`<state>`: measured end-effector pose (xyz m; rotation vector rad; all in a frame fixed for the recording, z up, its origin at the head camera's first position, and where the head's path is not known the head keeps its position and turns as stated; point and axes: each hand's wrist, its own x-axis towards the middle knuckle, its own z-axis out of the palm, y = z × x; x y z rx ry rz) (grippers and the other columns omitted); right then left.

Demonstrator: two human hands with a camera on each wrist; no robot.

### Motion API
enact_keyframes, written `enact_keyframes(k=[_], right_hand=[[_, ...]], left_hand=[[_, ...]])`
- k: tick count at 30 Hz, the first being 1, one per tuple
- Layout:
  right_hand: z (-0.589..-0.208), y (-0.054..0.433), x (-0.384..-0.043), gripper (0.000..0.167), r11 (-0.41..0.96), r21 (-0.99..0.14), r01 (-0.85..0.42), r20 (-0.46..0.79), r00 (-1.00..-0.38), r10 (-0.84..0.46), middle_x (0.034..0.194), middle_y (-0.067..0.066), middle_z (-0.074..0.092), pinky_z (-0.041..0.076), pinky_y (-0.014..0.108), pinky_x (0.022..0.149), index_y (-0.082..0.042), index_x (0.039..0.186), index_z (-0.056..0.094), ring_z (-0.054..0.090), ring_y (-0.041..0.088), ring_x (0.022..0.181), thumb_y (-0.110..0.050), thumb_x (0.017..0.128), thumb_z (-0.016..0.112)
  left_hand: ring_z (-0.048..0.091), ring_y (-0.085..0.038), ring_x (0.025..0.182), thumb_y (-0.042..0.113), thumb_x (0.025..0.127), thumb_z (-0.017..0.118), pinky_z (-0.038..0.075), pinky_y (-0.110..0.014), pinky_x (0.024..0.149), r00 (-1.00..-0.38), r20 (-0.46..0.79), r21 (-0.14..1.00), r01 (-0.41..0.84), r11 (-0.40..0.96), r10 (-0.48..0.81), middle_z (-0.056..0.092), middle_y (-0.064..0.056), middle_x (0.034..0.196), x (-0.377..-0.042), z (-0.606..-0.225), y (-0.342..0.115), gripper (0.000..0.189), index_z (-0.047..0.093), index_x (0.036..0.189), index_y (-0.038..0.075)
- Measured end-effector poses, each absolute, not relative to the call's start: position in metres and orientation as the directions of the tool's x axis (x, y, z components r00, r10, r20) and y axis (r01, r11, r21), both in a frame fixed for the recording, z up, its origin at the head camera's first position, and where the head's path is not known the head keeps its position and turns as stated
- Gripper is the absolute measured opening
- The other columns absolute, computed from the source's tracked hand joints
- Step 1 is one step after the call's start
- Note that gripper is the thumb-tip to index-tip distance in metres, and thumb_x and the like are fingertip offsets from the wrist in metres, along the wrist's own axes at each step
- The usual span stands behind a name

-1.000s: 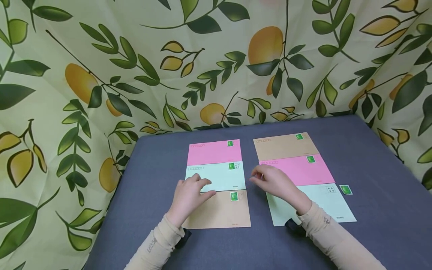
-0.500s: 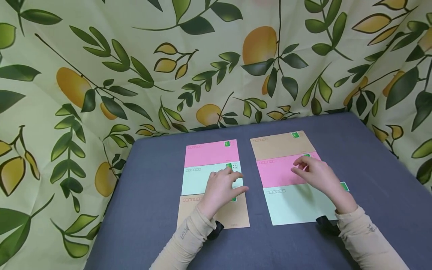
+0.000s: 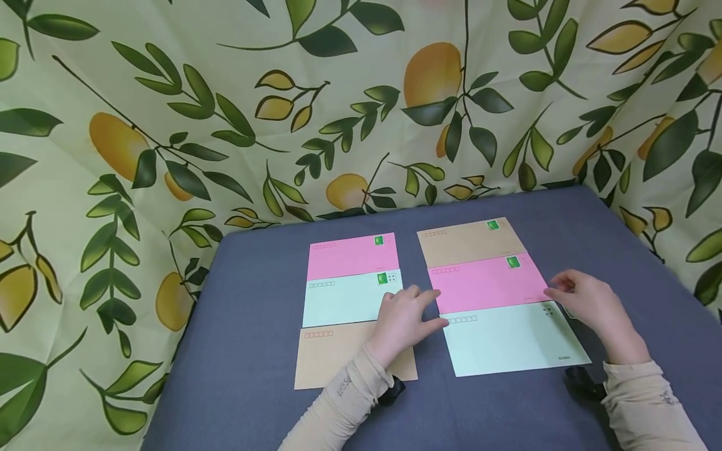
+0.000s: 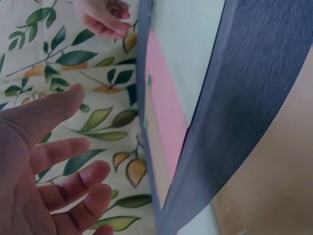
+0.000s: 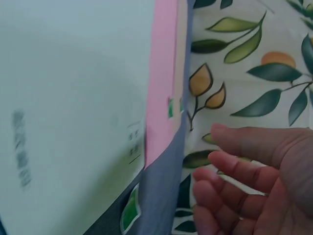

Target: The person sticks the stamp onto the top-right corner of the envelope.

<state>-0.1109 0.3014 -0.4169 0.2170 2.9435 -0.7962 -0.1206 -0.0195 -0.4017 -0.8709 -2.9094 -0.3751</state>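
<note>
My right hand (image 3: pixel 589 307) is over the right end of the mint-green envelope (image 3: pixel 507 344), its fingers loosely bent and holding nothing. Below it, a loose green stamp (image 5: pixel 131 210) lies beside that envelope's printed stamp box; the head view mostly hides it. Above the mint envelope are a pink envelope (image 3: pixel 479 285) and a brown envelope (image 3: pixel 468 244), each bearing a green stamp. My left hand (image 3: pixel 403 322), fingers spread and holding nothing, hangs over the left column's brown envelope (image 3: pixel 333 360) and the gap between columns. It covers that envelope's stamp corner.
In the left column, another pink envelope (image 3: pixel 352 257) and another mint-green envelope (image 3: pixel 344 297) lie flat with stamps at upper right. A dark blue cloth (image 3: pixel 242 344) covers the table. Behind it hangs a leaf-and-fruit patterned curtain (image 3: pixel 225 56).
My right hand has moved right from the gap between the columns, across the envelopes, to the loose stamp. My left hand has shifted right from the left column's middle. The head view has shifted slightly.
</note>
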Motion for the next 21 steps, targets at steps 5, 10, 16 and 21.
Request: enact_keyframes(k=[5, 10, 16, 21], right_hand=[[-0.424, 0.313, -0.108, 0.044, 0.863, -0.457, 0.215, -0.183, -0.972, 0.145, 0.094, 0.032, 0.056, 0.044, 0.039, 0.059, 0.016, 0.105, 0.052, 0.053, 0.035, 0.075, -0.022, 0.085, 0.061], [-0.429, 0.322, -0.107, 0.045, 0.875, -0.417, 0.244, -0.223, -0.961, 0.162, 0.094, 0.035, 0.056, 0.044, 0.044, 0.060, 0.019, 0.102, 0.051, 0.055, 0.040, 0.076, -0.022, 0.085, 0.061], [-0.431, 0.328, -0.106, 0.052, 0.877, -0.399, 0.267, -0.247, -0.953, 0.177, 0.100, 0.040, 0.052, 0.044, 0.049, 0.065, 0.023, 0.107, 0.047, 0.052, 0.047, 0.083, -0.021, 0.084, 0.061], [-0.436, 0.332, -0.105, 0.054, 0.870, -0.386, 0.306, -0.278, -0.938, 0.206, 0.102, 0.042, 0.050, 0.044, 0.051, 0.067, 0.025, 0.108, 0.045, 0.051, 0.048, 0.084, -0.020, 0.082, 0.062]], left_hand=[[0.048, -0.005, 0.064, 0.054, 0.079, 0.065, 0.027, -0.021, 0.060, -0.834, 0.138, 0.191, 0.552, 0.812, 0.534, 0.057, 0.007, 0.081, -0.114, -0.414, -0.008, 0.057, 0.054, 0.130, 0.031], [0.049, -0.005, 0.067, 0.056, 0.078, 0.065, 0.028, -0.021, 0.062, -0.834, 0.115, 0.168, 0.552, 0.817, 0.540, 0.056, 0.007, 0.083, -0.106, -0.427, 0.002, 0.059, 0.053, 0.131, 0.032], [0.051, -0.006, 0.072, 0.058, 0.075, 0.066, 0.028, -0.022, 0.063, -0.835, 0.083, 0.121, 0.551, 0.826, 0.544, 0.057, 0.007, 0.085, -0.099, -0.441, 0.010, 0.062, 0.053, 0.130, 0.033], [0.053, -0.007, 0.076, 0.060, 0.074, 0.066, 0.029, -0.024, 0.065, -0.839, 0.034, 0.100, 0.544, 0.833, 0.544, 0.059, 0.007, 0.091, -0.096, -0.448, 0.015, 0.062, 0.053, 0.130, 0.034]])
